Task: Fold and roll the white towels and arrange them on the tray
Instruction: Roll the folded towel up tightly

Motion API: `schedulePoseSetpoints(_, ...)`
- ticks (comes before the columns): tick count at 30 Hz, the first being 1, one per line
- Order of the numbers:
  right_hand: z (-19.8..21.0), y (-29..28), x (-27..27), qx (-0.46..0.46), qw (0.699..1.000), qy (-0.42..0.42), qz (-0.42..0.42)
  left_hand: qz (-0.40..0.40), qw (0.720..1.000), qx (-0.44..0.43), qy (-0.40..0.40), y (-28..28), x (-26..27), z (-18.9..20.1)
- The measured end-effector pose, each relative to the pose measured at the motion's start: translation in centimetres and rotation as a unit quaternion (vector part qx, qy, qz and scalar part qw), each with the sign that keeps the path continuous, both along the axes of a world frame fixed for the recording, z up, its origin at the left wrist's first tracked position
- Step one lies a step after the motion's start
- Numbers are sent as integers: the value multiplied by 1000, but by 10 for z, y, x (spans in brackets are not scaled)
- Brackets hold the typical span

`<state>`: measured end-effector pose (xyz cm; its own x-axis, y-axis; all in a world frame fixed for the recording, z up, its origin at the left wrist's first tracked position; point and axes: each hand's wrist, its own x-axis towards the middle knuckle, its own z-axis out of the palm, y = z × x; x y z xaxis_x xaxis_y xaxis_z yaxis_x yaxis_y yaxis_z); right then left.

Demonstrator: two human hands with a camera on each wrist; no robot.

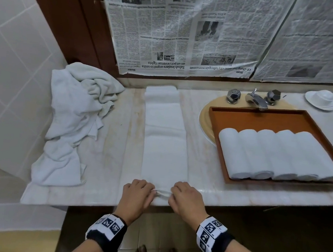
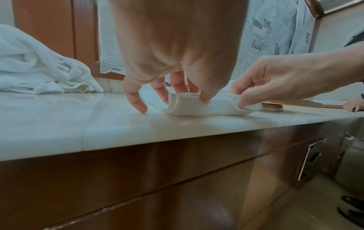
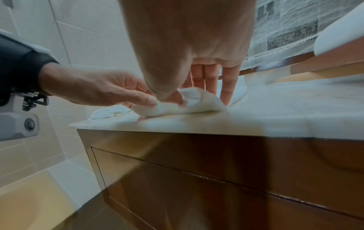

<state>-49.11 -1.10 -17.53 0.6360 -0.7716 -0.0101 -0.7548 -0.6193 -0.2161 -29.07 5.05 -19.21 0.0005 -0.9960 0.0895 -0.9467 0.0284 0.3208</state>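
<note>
1. The long white terry towel folded into a narrow strip (image 1: pixel 165 138) lies flat on the pale marble table (image 1: pixel 109 156), left of the brown rectangular wooden tray (image 1: pixel 255 116) that holds five rolled white towels (image 1: pixel 277 154).
2. The strip's long axis runs from the table's near edge straight away toward the wall.
3. The left hand (image 1: pixel 136 194) and right hand (image 1: pixel 186 198) sit side by side at the near end; each grip pinches that end, thumb under, fingers over.
4. The unrolled length lies wholly beyond both grips, so the roll likely advances away from the body.
5. The right hand is nearer the tray.
</note>
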Motion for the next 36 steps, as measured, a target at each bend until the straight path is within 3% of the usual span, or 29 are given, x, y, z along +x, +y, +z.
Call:
schedulePoseSetpoints(5,8,3,2,8,1000,16,5,-20,998,53,11,-2,5,7)
schedulePoseSetpoints(9,11,-9,-4,110,993,-41,-16,-36,993,105,30,0,12,10)
schedulePoseSetpoints(18,15,-26,-3,216,956,-146,-134,90,980,125,130,-17,4,16)
schedulePoseSetpoints(23,11,-16,-3,160,970,-112,-143,142,976,90,141,-15,0,15)
schedulePoseSetpoints(29,7,-8,-4,70,997,-16,-35,46,989,23,137,-4,1,5)
schedulePoseSetpoints(36,2,-7,-2,14,999,0,-44,-22,997,51,49,-1,8,5)
